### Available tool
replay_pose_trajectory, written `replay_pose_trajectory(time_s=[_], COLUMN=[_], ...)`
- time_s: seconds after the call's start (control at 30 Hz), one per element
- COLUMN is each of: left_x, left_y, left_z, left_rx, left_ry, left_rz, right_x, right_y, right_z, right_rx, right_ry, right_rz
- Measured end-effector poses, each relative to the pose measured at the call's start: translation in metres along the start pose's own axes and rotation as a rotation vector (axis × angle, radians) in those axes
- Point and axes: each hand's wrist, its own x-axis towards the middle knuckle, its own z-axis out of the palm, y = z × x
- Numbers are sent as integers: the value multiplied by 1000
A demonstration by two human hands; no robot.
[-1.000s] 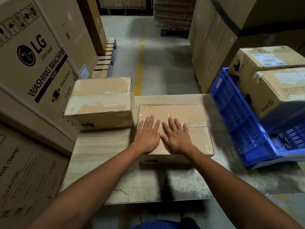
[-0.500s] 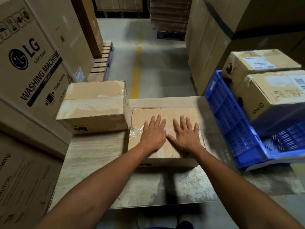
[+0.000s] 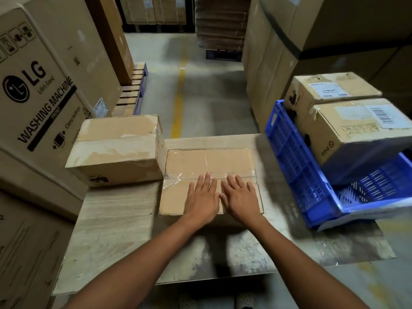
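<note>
Both palms press flat on the taped cardboard box (image 3: pixel 209 172), fingers straight and spread: the left hand (image 3: pixel 201 200) and the right hand (image 3: pixel 242 198) lie side by side, nearly touching, on its near half. That box rests on the table (image 3: pixel 116 217). Just left of the hands stands a taller box (image 3: pixel 116 148), touching it; to their right sits a blue crate (image 3: pixel 296 166) holding two cartons.

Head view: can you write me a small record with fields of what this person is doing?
Place: warehouse aisle among stacked cartons
Work: hands rest on flat taped box on table
Left hand: flat on box top, fingers straight
Right hand: flat beside it, fingers straight
Left neighbour: taller box on same table
Right side: blue crate holding two boxes
</note>
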Motion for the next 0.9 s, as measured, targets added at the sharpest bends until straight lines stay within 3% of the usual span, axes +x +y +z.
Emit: replay_pose_trajectory(time_s=[0.13,0.3,0.43,0.6,0.73,0.8,0.9], left_x=[-3,-15,-17,-16,-10,-7,-4], left_y=[-12,-56,-64,-65,-69,-71,-76], left_z=[-8,-17,-16,-16,-7,-6,-12], left_rx=[15,-130,-243,-420,-707,-899,-994], left_ry=[19,45,48,101,135,71,-34], left_rz=[34,-357,-381,-416,-358,-357,-349], right_x=[1,-14,-8,-7,-5,-7,-16], right_y=[5,12,11,5,-11,-31,-69], right_z=[-17,-12,-25,-74,-129,-150,-162], right_rx=[-47,329,612,643,556,479,396], right_ry=[-8,-24,71,181,292,330,318], right_rz=[54,483,593,587,485,415,275])
